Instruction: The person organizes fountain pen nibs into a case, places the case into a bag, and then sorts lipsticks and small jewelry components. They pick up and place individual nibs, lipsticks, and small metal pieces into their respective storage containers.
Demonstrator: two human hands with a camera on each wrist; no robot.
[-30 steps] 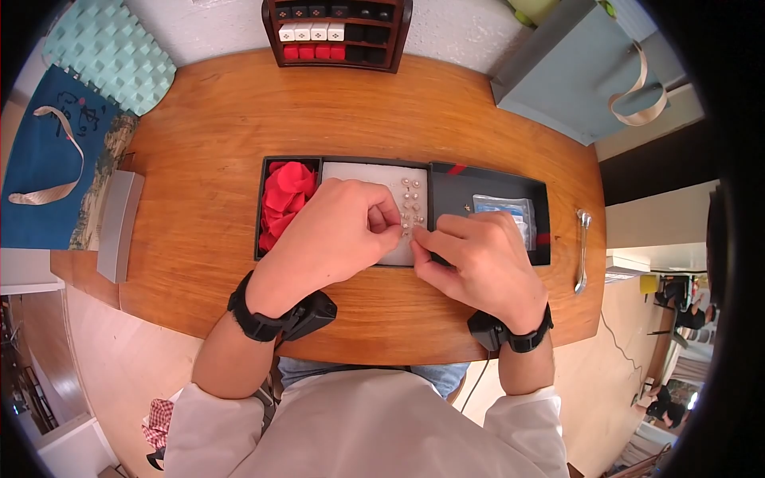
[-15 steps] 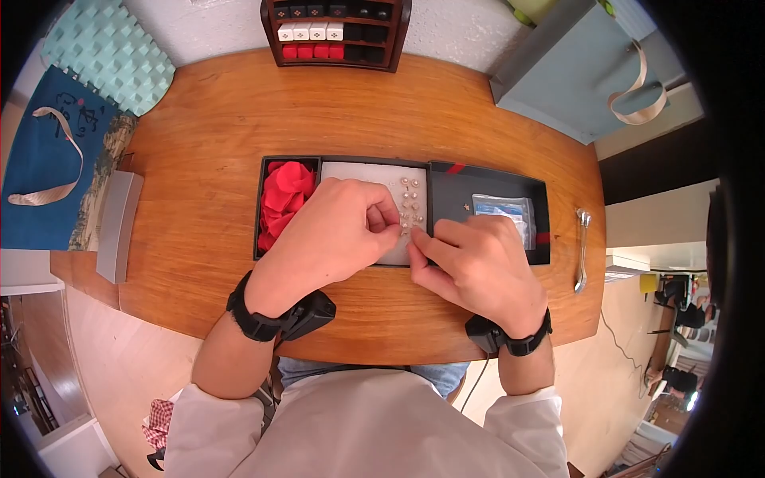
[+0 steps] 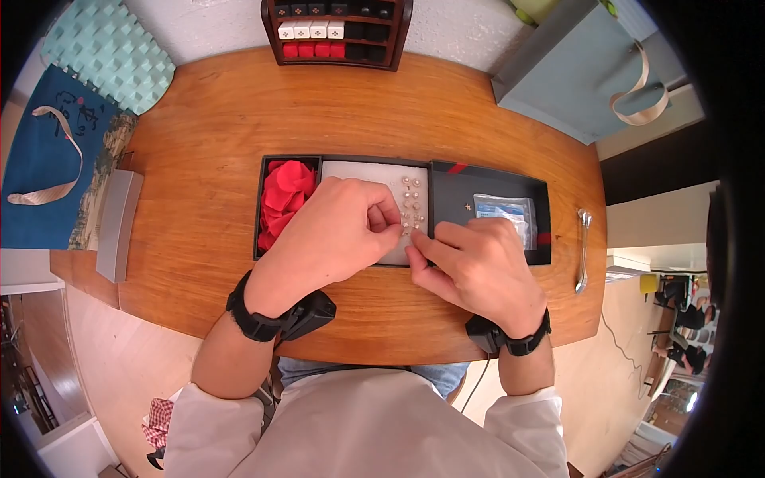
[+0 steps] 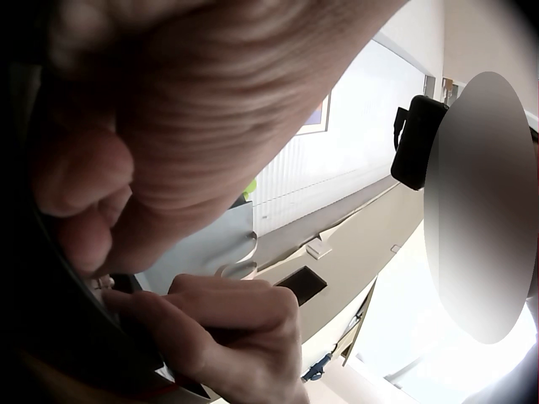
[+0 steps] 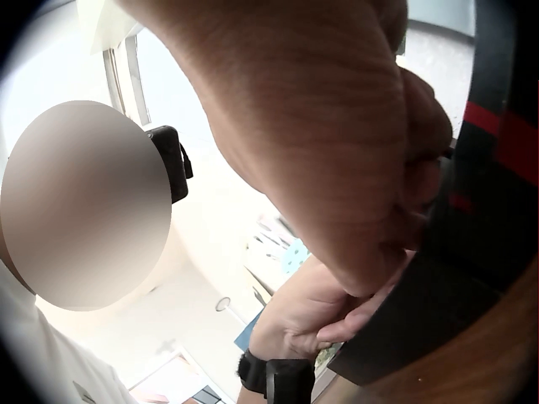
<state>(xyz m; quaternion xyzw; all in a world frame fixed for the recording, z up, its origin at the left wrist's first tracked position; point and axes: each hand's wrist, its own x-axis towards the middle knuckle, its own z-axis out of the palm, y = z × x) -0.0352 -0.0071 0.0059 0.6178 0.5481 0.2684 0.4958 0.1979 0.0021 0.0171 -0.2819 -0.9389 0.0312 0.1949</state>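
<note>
Small pearl pieces stand in two columns on a white pad in the middle of a black box. Over the pad's lower part, my left hand has its thumb and forefinger drawn together at a small pearl piece; in the left wrist view that piece shows at its fingertips. My right hand comes from the right, fingers bent, forefinger tip close to the same piece; whether it pinches anything is hidden. The right wrist view shows both hands close together, the left hand beyond the right.
Red petals fill the box's left compartment; the right one holds a clear packet and a tiny loose piece. A metal tool lies at the right. Behind are a small rack, a grey bag and, left, a blue bag.
My right hand has shifted very slightly, its thumb now a little apart from the forefinger. The left hand has stayed in place at the pad.
</note>
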